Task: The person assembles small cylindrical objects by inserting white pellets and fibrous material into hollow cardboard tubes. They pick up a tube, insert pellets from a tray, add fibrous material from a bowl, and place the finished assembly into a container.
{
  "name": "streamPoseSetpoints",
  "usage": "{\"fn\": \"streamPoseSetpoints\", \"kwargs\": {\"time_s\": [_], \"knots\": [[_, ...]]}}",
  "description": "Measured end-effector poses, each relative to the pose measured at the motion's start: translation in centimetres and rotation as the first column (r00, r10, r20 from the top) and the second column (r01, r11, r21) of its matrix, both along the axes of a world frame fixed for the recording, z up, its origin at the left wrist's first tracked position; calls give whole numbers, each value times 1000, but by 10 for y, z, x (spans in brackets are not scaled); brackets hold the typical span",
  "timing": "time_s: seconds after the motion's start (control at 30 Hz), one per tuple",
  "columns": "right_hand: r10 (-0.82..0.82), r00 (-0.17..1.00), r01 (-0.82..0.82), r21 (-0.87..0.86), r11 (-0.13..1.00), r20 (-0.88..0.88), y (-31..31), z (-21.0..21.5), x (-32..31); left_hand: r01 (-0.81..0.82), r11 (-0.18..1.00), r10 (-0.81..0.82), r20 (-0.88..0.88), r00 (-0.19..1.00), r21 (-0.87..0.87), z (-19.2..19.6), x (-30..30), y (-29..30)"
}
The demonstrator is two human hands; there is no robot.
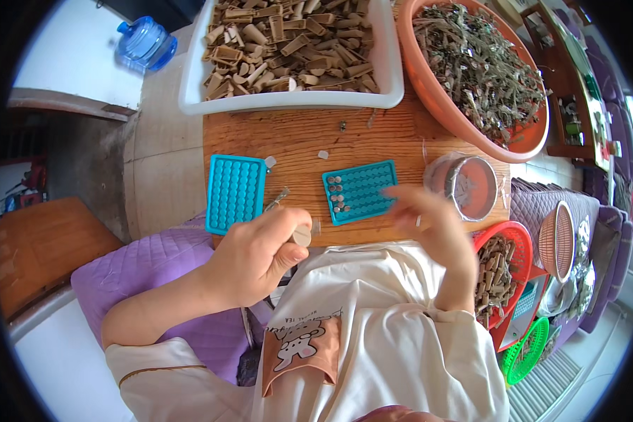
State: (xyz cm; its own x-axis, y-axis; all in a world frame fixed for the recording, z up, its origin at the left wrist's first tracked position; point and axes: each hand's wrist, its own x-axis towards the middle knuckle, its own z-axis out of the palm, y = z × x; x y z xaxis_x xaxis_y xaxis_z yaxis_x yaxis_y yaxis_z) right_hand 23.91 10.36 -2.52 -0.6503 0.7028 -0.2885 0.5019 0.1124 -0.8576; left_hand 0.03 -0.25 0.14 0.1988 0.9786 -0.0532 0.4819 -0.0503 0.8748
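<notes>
Trays first: I see two teal moulded trays on the wooden table (pixel 295 141). The right tray (pixel 361 190) sits at frame centre with a few small round pieces in its left-hand cells; the left tray (pixel 235 193) lies well apart from it, overhanging the table's left edge, and its cells look empty to me.

My right hand (pixel 429 221) hovers at the right tray's right edge, fingers spread loosely. It is motion-blurred, so I cannot tell whether it holds anything.

My left hand (pixel 257 253) is curled at the table's near edge, between the trays. A pale, rounded piece (pixel 302 235) shows at its thumb and fingertips, pinched there. A thin stick (pixel 278 199) pokes out above the hand; its lower end is hidden.

Further out, a white bin (pixel 190 84) of tan tubes fills the upper centre, cut off by the frame's top. An orange basin (pixel 429 91) of grey-green scraps sits upper right. A small round tub (pixel 468 184) stands right of the right tray. A red basket (pixel 517 246) of tan tubes sits at right, partly behind my right forearm.
</notes>
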Motion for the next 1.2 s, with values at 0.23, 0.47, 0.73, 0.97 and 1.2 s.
{"fn": "streamPoseSetpoints", "kwargs": {"time_s": [0.23,0.47,0.73,0.97,1.2], "knots": [[-485,801,281,495,822,351,52,-31,94,122,991,-127,-112,986,-49,-3,7,2],[-329,675,-83,512,855,660,64,-76,109,127,991,-131,-165,977,-39,-7,5,4],[-307,621,-193,521,832,721,71,-86,107,36,982,-34,12,999,-185,-3,1,8],[-341,906,143,576,805,252,62,-46,97,16,899,162,366,916,-438,-8,-1,7],[-479,865,310,591,745,149,50,-17,98,140,685,582,653,484,-715,-11,-4,8]]}}
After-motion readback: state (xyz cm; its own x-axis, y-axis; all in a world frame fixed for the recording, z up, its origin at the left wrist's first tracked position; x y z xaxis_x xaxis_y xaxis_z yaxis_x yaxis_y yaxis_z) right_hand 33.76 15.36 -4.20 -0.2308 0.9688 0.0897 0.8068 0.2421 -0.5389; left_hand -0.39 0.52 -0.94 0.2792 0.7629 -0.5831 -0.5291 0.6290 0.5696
